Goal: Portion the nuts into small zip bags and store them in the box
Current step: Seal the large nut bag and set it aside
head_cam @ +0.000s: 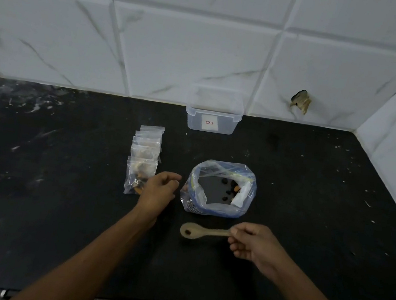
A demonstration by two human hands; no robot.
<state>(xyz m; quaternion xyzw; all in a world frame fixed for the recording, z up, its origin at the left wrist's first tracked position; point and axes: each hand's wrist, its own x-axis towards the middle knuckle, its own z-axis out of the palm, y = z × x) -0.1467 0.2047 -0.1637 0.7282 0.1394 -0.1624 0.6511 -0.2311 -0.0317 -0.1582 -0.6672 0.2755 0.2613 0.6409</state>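
A large clear plastic bag with blue print stands open mid-counter, a few dark and tan nuts left at its bottom. To its left lies a row of several small zip bags holding nuts. My left hand hovers between that row and the large bag, fingers loosely curled, holding nothing visible. My right hand pinches the handle of a wooden spoon, whose bowl points left with one dark nut in it. A clear plastic box without a lid stands against the back wall.
The black counter is speckled with white marks. White marble-look tiled walls close the back and the right side. The wall has a damaged hole right of the box. The counter's front edge runs just below my forearms.
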